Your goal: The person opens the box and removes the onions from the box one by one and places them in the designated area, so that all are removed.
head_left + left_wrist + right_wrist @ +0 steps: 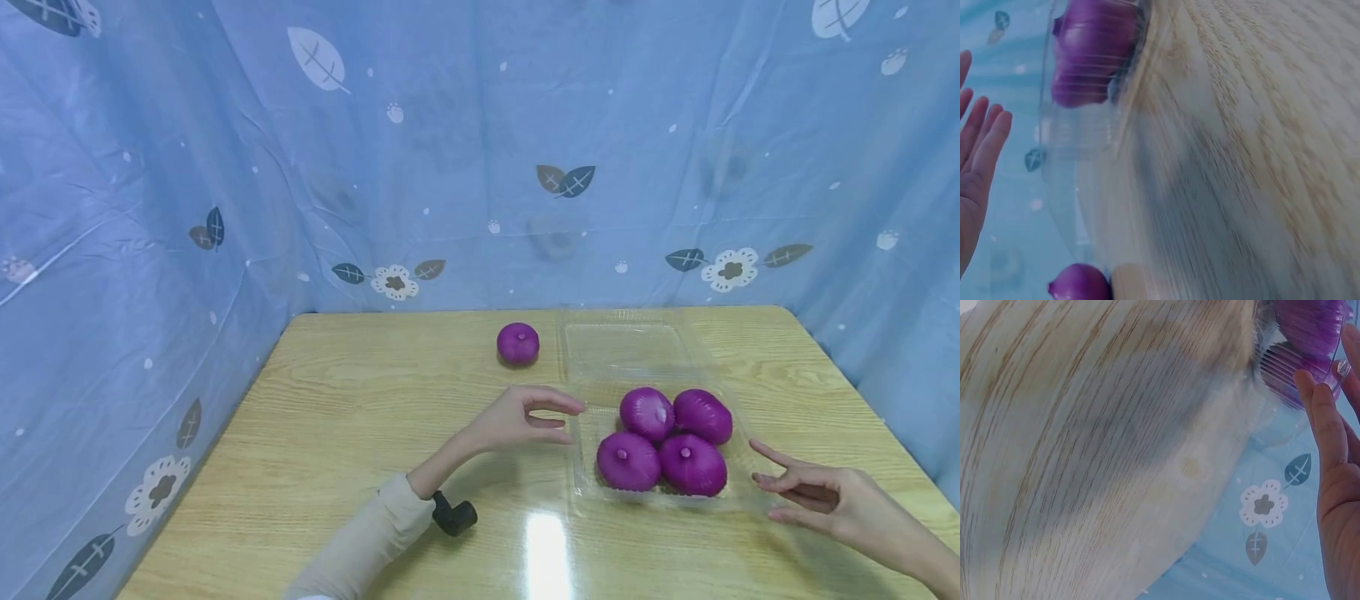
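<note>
A clear plastic clamshell box [588, 493] lies with its lid [622, 348] folded back away from me. Several purple onions [628, 461] sit in its base, towards the right, leaving a strip of bare base on the left. My left hand [517, 418] is at the box's left edge, fingers loosely bent and apart from the thumb. At the opposite side, my right hand [825, 498] has its fingers extended close to the right rim; whether they touch it I cannot tell. Neither hand holds anything. Another purple onion [517, 343] stands on the table, left of the lid.
The wood-grain table [360, 400] carries everything. Blue patterned curtain [480, 167] hangs behind it and along both sides. A black device [453, 514] shows at my left wrist. Light glares off the table's front.
</note>
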Demonstrator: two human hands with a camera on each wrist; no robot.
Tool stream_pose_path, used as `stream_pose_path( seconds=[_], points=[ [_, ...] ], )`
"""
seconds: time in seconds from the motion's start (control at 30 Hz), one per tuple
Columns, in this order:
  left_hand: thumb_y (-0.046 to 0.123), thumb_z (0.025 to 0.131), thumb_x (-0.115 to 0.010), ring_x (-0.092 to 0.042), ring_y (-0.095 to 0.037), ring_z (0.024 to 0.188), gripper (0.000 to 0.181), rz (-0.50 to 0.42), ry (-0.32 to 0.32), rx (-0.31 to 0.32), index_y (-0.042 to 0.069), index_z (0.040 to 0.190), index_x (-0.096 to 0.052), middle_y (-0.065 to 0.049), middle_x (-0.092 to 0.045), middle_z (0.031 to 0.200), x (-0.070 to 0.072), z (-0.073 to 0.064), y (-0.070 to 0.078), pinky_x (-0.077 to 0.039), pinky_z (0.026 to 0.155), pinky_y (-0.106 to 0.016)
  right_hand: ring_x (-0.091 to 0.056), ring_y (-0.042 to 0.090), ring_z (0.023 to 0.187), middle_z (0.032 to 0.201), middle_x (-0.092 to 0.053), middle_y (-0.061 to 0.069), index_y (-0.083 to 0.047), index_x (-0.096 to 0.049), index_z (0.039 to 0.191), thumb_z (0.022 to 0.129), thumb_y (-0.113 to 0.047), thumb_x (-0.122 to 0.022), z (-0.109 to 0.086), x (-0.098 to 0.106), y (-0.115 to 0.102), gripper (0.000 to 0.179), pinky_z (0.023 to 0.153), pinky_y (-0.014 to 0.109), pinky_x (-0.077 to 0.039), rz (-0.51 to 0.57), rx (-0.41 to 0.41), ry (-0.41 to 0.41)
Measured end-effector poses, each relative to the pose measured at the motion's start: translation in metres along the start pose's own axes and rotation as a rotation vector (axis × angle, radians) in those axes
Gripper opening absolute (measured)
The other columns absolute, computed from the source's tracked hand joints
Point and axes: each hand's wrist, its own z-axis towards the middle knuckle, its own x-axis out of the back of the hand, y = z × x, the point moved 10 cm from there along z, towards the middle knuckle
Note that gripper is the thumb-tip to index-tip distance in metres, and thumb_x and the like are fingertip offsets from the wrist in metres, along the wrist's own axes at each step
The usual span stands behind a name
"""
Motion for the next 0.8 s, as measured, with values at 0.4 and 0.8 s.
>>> stream_pose_path(
  seconds=[0.4,0.8],
  points=[
    [-0.007,0.076,-0.075,-0.05,-0.004,0.123,0.054,0.083,-0.328,-0.007,-0.005,0.127,-0.058,-0.009,-0.057,0.133,-0.039,0.044,-0.012,-0.042,0.103,-0.026,-0.06,-0.001,0.106,0.142,-0.043,-0.023,0.002,-0.066,0.096,0.076,0.019,-0.067,0.002,0.006,0.001,0.027,0.073,0.018,-0.055,-0.012,0.0,0.01],
    [-0.012,0.075,-0.074,-0.041,0.002,0.129,0.06,0.132,-0.687,0.122,-0.005,0.132,-0.053,-0.01,-0.052,0.139,-0.083,0.074,-0.025,-0.031,0.107,-0.015,-0.06,0.001,0.107,0.142,-0.043,-0.022,0.003,-0.066,0.1,0.079,0.018,-0.064,-0.001,-0.002,0.004,0.026,0.073,0.021,-0.056,0.063,-0.015,-0.02]
  ],
)
